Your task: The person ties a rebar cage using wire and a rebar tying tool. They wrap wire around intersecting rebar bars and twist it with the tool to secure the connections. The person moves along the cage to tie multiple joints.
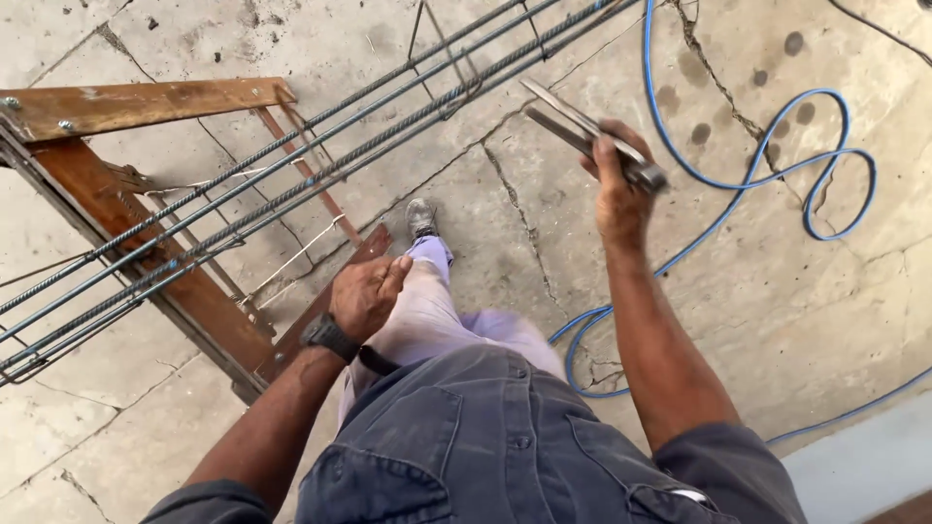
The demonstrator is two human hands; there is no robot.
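Rebar cage [291, 180] rests on the rusty steel trestle [146, 107]; stirrup loops already sit on the long bars, and thin tie wire [291, 260] hangs loose below — tying looks partly done. Left hand [364, 294] hovers just short of the bars, fingers close together, holding nothing. Right hand [618, 189] is raised, fingers wrapped round pincers [582, 131], clear of the cage. Blue hose [777, 175] lies beyond those fingers.

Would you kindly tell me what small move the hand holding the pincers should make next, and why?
Probably lower the right hand and its pincers toward the rebar cage on the rusty trestle. The tool is raised clear of the bars, and the empty left hand hovers beside them.
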